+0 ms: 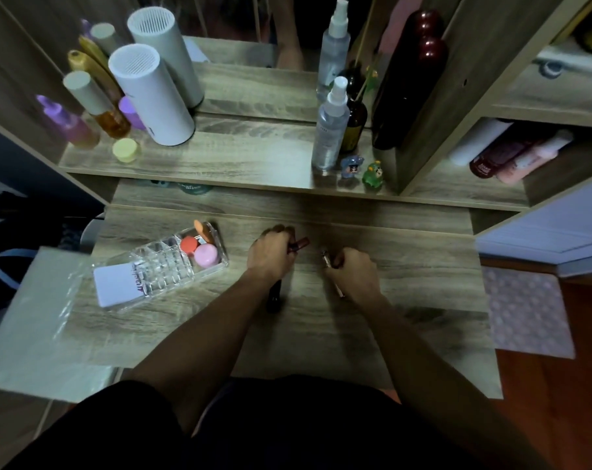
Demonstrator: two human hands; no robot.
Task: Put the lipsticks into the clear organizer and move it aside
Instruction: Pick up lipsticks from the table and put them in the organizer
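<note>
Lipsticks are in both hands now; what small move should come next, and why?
Probably carry the left hand with its dark red lipstick over to the organizer, which lies to its left with empty slots. The right hand also holds a lipstick.

Your wood-grain counter carries the clear organizer at its left. A dark tube lies near the middle, partly under your wrist.
</note>
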